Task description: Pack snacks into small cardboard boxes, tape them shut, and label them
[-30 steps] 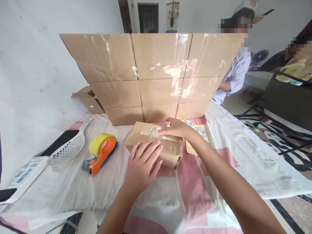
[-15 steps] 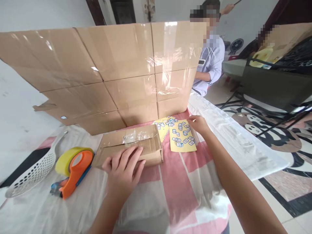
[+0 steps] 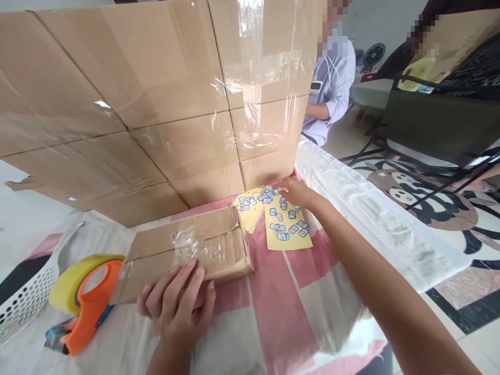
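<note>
Your table (image 3: 297, 312) was covered with a pink-and-white cloth under a clear plastic sheet, and at its near left lay a tape dispenser (image 3: 84, 302) with an orange body and a yellow roll, just beside a white perforated basket (image 3: 19, 302) at the edge. Your left hand (image 3: 175, 304) rested on the near side of a flat cardboard box (image 3: 187, 250), fingers spread and laid loosely over its taped top rather than gripping it, with your wrist low and your forearm coming straight up from the bottom of the view. The box lay flat on the cloth just beside the dispenser. Your right arm stretched diagonally across the table, and your right hand (image 3: 297, 191) had its fingers drawn together on the far edge of a yellow sticker sheet (image 3: 287, 226), though you could not tell whether it pinched anything. Behind stood a taped cardboard wall (image 3: 156, 104). Beyond it to the right sat a person in a pale shirt (image 3: 332, 88) near a dark table (image 3: 441, 125)
</note>
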The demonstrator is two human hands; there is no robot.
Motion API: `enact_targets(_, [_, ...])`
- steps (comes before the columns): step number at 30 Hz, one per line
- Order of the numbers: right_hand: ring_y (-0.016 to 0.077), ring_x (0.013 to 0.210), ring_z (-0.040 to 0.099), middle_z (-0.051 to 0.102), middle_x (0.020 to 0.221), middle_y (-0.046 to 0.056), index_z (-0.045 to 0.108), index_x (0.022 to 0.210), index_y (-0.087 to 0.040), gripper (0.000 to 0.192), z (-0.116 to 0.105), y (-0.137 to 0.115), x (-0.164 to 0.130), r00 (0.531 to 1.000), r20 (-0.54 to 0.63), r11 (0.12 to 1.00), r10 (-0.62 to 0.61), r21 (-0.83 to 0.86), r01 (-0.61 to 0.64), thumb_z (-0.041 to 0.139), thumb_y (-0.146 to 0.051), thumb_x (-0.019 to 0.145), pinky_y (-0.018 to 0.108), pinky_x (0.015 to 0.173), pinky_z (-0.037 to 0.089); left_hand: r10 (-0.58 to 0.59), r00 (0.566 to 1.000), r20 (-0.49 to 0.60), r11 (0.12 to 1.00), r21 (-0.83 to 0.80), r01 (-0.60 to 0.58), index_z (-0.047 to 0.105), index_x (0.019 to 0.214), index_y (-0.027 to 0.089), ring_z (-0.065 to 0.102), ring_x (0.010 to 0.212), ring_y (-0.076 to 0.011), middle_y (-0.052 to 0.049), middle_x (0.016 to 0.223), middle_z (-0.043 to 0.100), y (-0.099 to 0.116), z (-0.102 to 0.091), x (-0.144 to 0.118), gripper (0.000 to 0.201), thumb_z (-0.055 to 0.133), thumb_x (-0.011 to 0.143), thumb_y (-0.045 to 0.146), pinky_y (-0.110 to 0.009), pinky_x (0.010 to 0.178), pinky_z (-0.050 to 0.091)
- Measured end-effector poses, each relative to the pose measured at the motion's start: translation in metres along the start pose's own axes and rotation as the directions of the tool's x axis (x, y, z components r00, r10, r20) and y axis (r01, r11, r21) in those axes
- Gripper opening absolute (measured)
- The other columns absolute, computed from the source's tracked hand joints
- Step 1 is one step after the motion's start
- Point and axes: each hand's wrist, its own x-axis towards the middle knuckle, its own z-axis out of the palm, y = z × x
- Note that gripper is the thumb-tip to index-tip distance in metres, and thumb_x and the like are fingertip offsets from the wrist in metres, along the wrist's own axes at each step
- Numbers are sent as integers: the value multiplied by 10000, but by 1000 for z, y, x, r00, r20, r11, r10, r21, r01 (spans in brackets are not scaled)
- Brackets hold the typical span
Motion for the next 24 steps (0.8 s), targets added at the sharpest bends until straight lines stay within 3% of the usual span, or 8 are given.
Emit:
enact_targets(4, [277, 1160, 612, 706, 1226, 95, 779, 1141, -234, 355, 11, 0, 1, 999, -34, 999, -29, 27, 30, 524, -97, 935, 427, 998, 456, 5, 1000, 15, 1000, -8, -5, 702, 1103, 202, 623, 973, -262, -101, 1013, 763, -1, 0, -2, 338, 779, 776, 235, -435, 1121, 316])
enact_targets(8, [306, 1164, 578, 657, 1189, 107, 775, 1170, -268, 266, 29, -4, -6, 997, -69, 1000, -19, 2, 19, 616, -258, 957, 473, 995, 432, -12, 999, 29, 1000, -22, 13, 702, 1099, 217, 623, 1000, -259, -90, 1018, 761, -2, -1, -4, 342, 791, 769, 236, -440, 1124, 325])
enact_targets(12, [312, 1141, 546, 617, 1220, 112, 778, 1142, -265, 260, 39, -15, -4, 998, -56, 991, -30, -132, 22, 688, -381, 927, 468, 969, 419, -12, 999, 44, 1000, -25, 13, 708, 1074, 207, 619, 981, -253, -92, 1006, 761, -2, -2, -3, 325, 800, 763, 222, -433, 1120, 328])
enact_targets(17, [327, 1157, 514, 631, 1206, 147, 776, 1048, -184, 226, 42, -27, 0, 996, -49, 976, -76, -206, 64, 593, -295, 976, 456, 968, 403, -29, 997, 65, 1000, -6, 29, 704, 1065, 233, 627, 949, -247, -71, 1001, 767, 0, -5, 1, 293, 783, 783, 221, -433, 1076, 342])
enact_targets(24, [346, 1148, 521, 672, 1140, 211, 746, 988, -120, 364, 45, -36, -1, 995, -71, 974, -68, -223, 51, 393, -193, 1039, 465, 980, 396, -18, 998, 61, 1000, -21, 20, 701, 1071, 226, 619, 944, -251, -77, 997, 765, 0, -6, 4, 287, 762, 792, 198, -435, 1052, 336])
